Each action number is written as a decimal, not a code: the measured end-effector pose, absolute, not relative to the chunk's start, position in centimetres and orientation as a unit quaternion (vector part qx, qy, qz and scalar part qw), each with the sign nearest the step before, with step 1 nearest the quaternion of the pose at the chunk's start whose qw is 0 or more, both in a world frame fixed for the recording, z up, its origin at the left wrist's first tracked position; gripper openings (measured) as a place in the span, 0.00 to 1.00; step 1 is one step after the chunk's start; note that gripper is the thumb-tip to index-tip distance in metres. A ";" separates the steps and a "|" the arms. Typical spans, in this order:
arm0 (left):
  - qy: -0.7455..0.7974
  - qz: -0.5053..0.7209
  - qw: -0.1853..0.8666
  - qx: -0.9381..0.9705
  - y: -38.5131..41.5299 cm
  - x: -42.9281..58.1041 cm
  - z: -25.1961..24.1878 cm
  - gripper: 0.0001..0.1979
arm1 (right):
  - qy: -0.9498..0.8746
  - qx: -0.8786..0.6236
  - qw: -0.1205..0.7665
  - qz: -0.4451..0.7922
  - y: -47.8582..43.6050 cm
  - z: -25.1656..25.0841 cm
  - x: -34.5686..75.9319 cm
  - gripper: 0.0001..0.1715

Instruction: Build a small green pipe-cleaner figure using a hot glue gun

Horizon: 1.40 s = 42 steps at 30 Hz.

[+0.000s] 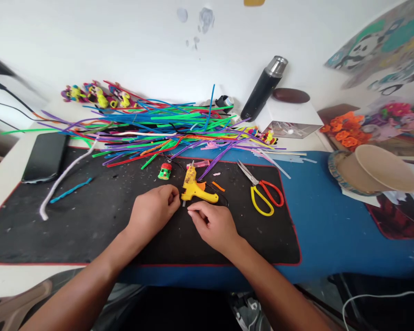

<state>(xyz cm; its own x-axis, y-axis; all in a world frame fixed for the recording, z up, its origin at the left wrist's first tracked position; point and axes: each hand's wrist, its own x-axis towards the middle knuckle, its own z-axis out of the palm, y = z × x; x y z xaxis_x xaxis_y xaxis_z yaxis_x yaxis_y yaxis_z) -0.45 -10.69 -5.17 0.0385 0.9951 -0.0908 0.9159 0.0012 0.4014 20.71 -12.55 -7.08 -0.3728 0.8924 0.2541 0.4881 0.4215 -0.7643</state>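
On the black mat [100, 220], a yellow glue gun [195, 189] lies between and just beyond my hands. My left hand [153, 207] is closed with its fingers curled, close to the left side of the glue gun. Below the gun, my right hand [215, 224] is closed too, thumb and forefinger pinched. Whatever either hand holds is hidden or too small to make out. A small green and red figure [164, 171] stands behind my left hand. Scissors [258, 184] with one red and one yellow handle lie to the right. A short orange piece [218, 186] rests beside the gun.
Many colourful pipe cleaners [152, 126] are heaped along the back. A black phone [44, 157], a white pipe cleaner [69, 172] and a blue twisted piece [71, 190] are at left. A black flask [264, 89], white box [290, 117] and beige bowl [382, 168] stand at right.
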 end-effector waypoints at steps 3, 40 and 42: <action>0.694 0.165 0.250 0.655 -10.5 -1.1 -5.1 0.11 | -0.767 -0.449 0.343 0.306 -12.6 -7.0 20.7 0.11; 0.647 0.320 0.478 0.501 -12.7 -0.7 -2.1 0.22 | -0.529 -0.475 0.421 0.562 -11.3 -5.2 19.4 0.16; 0.660 0.307 0.455 0.513 -12.9 -1.2 -2.4 0.22 | -0.523 -0.484 0.423 0.561 -11.3 -5.3 19.9 0.18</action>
